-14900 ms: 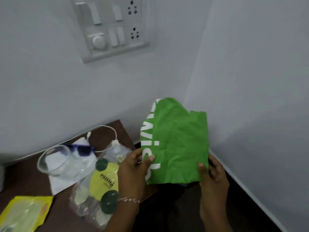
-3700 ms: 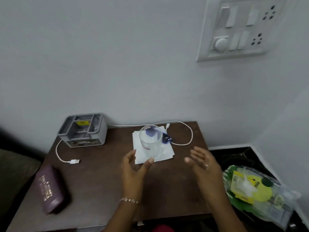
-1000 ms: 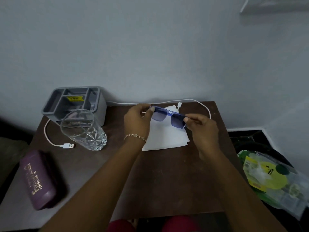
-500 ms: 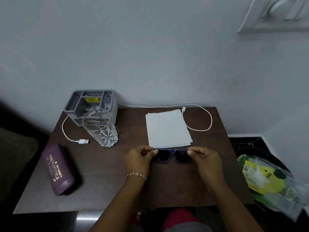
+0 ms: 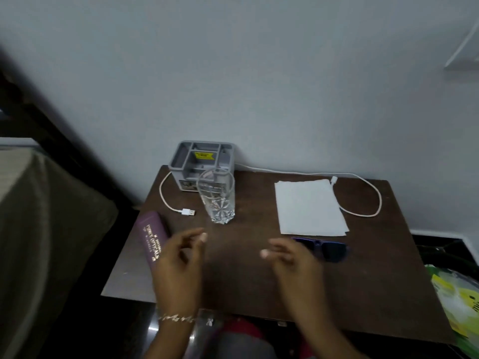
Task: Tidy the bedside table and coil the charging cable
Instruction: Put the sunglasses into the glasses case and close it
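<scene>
Hovering over the near half of the dark brown wooden desk point(image 5: 363, 294), the left hand point(image 5: 178, 268) is seen loosely open with fingers curled, nothing being held; whether it touches the maroon rectangular spectacle case point(image 5: 153, 240) just beside it cannot be told. The right hand point(image 5: 293, 265) is likewise held open and empty, palm turned inward, its fingers blurred, just left of the blue-framed dark sunglasses point(image 5: 324, 248) lying on the desk. One of each thing is counted: one white charging cable point(image 5: 363, 195) stretched uncoiled along the far edge and looped at both ends, one grey plastic compartment organiser point(image 5: 202, 161) at the far left, one clear cut-glass tumbler point(image 5: 216, 200) standing upright just in front of it, and one white folded paper sheet point(image 5: 308, 207) at the far right. Both forearms are extended from the near edge, a thin bracelet point(image 5: 176, 318) being worn on the left wrist.
</scene>
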A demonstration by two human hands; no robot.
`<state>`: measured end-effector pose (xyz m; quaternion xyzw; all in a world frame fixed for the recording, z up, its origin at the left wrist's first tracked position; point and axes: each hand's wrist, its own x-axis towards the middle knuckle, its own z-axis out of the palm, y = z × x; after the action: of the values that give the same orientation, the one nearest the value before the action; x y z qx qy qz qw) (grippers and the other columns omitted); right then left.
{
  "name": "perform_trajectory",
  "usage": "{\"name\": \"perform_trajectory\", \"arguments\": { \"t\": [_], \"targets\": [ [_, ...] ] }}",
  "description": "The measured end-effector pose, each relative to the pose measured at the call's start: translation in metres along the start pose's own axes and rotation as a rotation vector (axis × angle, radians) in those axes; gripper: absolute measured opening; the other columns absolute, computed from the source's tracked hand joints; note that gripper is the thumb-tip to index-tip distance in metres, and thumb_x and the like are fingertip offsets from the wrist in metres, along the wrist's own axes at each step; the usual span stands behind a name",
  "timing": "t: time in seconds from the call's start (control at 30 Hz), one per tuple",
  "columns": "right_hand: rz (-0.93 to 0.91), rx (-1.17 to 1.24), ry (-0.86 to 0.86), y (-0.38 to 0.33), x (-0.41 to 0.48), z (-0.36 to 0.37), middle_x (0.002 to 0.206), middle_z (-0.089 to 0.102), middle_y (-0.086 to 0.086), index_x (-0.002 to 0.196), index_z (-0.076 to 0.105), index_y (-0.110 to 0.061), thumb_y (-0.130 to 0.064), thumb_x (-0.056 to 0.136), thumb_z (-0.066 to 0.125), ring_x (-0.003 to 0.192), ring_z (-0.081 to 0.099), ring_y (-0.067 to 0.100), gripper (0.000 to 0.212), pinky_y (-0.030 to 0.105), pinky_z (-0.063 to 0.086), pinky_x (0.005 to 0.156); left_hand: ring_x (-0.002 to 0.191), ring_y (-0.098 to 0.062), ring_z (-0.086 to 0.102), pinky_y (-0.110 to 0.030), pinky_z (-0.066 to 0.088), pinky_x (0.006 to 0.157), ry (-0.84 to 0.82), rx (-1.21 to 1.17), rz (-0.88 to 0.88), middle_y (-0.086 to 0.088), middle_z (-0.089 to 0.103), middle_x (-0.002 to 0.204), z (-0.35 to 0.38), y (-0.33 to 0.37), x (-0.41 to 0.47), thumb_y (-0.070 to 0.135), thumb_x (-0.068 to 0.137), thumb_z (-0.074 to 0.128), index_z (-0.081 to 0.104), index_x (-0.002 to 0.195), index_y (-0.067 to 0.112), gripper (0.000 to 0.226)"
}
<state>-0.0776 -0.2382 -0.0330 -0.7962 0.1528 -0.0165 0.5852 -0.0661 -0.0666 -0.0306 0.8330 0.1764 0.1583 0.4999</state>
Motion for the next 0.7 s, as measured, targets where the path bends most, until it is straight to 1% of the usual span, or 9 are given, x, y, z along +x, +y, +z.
{"name": "perform_trajectory", "arguments": {
  "t": [0.07,0.13,0.2,0.27,0.33,0.43,0.5,0.57,0.7],
  "targets": [
    [-0.011,-0.032,-0.127,-0.010,-0.012,0.046,0.102,0.064,-0.003,0.101,0.065,-0.025,-0.021,0.073,0.078,0.089,0.063,0.006,0.031,0.025,0.052,0.085,0.085,-0.023,0.062,-0.043,0.053,0.080,0.098,0.087,-0.039,-0.004,0.065,0.097,-0.026,-0.023,0.023,0.041,0.079,0.060,0.063,0.103,0.028,0.028],
    [-0.084,-0.120,-0.218,-0.019,-0.024,0.091,0.117,0.056,-0.001,0.118,0.058,-0.021,-0.033,0.070,0.079,0.107,0.056,0.016,0.053,0.035,0.047,0.095,0.101,-0.031,0.058,-0.047,0.047,0.091,0.138,0.177,-0.090,-0.013,0.057,0.117,-0.045,-0.042,0.053,0.031,0.083,0.062,0.055,0.120,0.015,0.042],
    [-0.119,-0.244,-0.289,-0.030,-0.032,0.122,0.133,0.042,-0.002,0.132,0.043,-0.023,-0.043,0.069,0.076,0.121,0.045,0.019,0.074,0.034,0.040,0.103,0.112,-0.032,0.054,-0.042,0.043,0.098,0.088,0.214,-0.104,-0.017,0.054,0.126,-0.054,-0.052,0.084,0.019,0.087,0.059,0.051,0.127,0.008,0.042],
    [-0.100,-0.331,-0.342,-0.036,-0.036,0.143,0.138,0.034,-0.002,0.136,0.031,-0.023,-0.043,0.069,0.075,0.125,0.040,0.021,0.083,0.033,0.037,0.103,0.105,-0.024,0.057,-0.033,0.043,0.091,-0.037,0.236,-0.037,-0.012,0.059,0.120,-0.057,-0.057,0.107,0.014,0.089,0.055,0.056,0.122,0.006,0.033],
    [-0.105,-0.415,-0.361,-0.035,-0.036,0.158,0.136,0.038,0.002,0.135,0.030,-0.019,-0.039,0.072,0.074,0.123,0.041,0.024,0.079,0.033,0.037,0.102,0.097,-0.018,0.058,-0.026,0.040,0.083,-0.152,0.235,0.005,-0.007,0.063,0.110,-0.055,-0.061,0.117,0.011,0.090,0.054,0.061,0.114,0.005,0.026],
    [-0.139,-0.494,-0.332,-0.029,-0.032,0.166,0.127,0.047,0.005,0.122,0.043,-0.017,-0.034,0.076,0.070,0.117,0.046,0.025,0.056,0.034,0.038,0.099,0.101,-0.020,0.058,-0.023,0.038,0.087,-0.193,0.298,0.019,-0.009,0.065,0.112,-0.054,-0.069,0.122,0.013,0.089,0.055,0.066,0.111,0.007,0.024],
    [-0.161,-0.481,-0.332,-0.024,-0.027,0.163,0.125,0.048,0.005,0.119,0.047,-0.017,-0.030,0.077,0.067,0.114,0.047,0.024,0.049,0.032,0.038,0.097,0.104,-0.024,0.059,-0.028,0.041,0.092,-0.183,0.309,0.029,-0.011,0.064,0.111,-0.054,-0.080,0.122,0.014,0.088,0.056,0.067,0.108,0.010,0.022],
    [-0.213,-0.468,-0.337,-0.019,-0.023,0.152,0.123,0.050,0.005,0.120,0.050,-0.017,-0.028,0.075,0.064,0.111,0.049,0.024,0.048,0.029,0.037,0.095,0.103,-0.024,0.060,-0.034,0.045,0.095,-0.185,0.252,-0.019,-0.011,0.064,0.110,-0.055,-0.086,0.116,0.017,0.088,0.057,0.067,0.105,0.016,0.020],
    [-0.360,-0.501,-0.407,-0.004,-0.012,0.103,0.116,0.056,0.001,0.119,0.054,-0.018,-0.031,0.071,0.063,0.105,0.053,0.021,0.051,0.026,0.041,0.090,0.092,-0.022,0.063,-0.035,0.048,0.089,-0.187,-0.001,-0.153,-0.012,0.066,0.105,-0.051,-0.078,0.083,0.012,0.087,0.059,0.065,0.098,0.019,0.015]
  ]
}}
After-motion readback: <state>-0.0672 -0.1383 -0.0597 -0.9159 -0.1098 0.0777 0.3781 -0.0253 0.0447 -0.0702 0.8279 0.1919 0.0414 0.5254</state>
